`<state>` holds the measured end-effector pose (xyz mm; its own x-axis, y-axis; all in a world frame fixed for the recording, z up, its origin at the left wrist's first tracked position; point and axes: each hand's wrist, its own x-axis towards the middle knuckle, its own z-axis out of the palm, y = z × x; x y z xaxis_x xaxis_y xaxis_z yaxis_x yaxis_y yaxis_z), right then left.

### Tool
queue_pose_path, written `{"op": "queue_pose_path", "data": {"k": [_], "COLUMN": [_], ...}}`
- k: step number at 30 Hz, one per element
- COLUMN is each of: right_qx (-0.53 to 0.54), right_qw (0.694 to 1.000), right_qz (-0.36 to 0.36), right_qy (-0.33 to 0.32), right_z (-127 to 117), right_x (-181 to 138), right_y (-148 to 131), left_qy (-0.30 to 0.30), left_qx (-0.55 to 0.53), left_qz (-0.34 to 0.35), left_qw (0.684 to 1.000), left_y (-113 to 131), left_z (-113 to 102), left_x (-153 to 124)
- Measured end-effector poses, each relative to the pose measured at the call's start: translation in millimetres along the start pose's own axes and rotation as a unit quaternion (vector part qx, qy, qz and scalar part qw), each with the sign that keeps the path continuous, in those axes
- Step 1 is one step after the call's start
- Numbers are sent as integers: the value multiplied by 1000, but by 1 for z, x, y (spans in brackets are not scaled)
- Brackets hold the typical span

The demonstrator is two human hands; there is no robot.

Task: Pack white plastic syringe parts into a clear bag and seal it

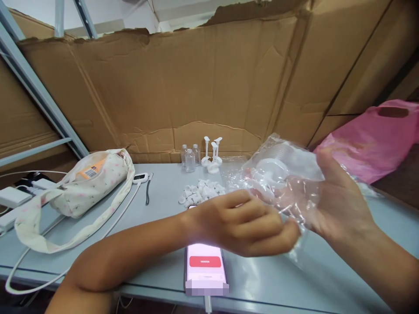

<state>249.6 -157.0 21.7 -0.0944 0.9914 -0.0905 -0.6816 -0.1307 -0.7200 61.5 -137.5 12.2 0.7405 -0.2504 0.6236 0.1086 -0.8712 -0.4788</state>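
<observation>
My left hand reaches across the front with its fingers curled closed on the lower edge of a clear plastic bag. My right hand supports the same bag from the right, its fingers partly hidden behind the film. Inside the bag shows a white round plastic part with a ribbed clear piece beside it. Past my left hand lies a pile of small white plastic pieces. Behind it stand several white stemmed parts and several small clear bottles.
A phone with a lit screen lies below my left wrist, a cable at its lower end. Leftward are a floral pouch, a small white device and white power adapters. Cardboard walls the back; a pink bag sits right.
</observation>
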Motion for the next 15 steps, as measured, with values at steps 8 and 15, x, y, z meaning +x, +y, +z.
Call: {"op": "queue_pose_path", "data": {"k": [8, 15], "right_qx": [48, 75], "right_qw": [998, 995], "right_qz": [-11, -60], "right_qy": [50, 18], "right_z": [22, 12], "right_x": [18, 40], "right_y": [-4, 2], "left_qy": [-49, -139], "left_qx": [182, 27], "left_qz": [-8, -192], "left_qw": [982, 971], "left_y": [0, -5], "left_z": [1, 2], "left_x": [-44, -62]}}
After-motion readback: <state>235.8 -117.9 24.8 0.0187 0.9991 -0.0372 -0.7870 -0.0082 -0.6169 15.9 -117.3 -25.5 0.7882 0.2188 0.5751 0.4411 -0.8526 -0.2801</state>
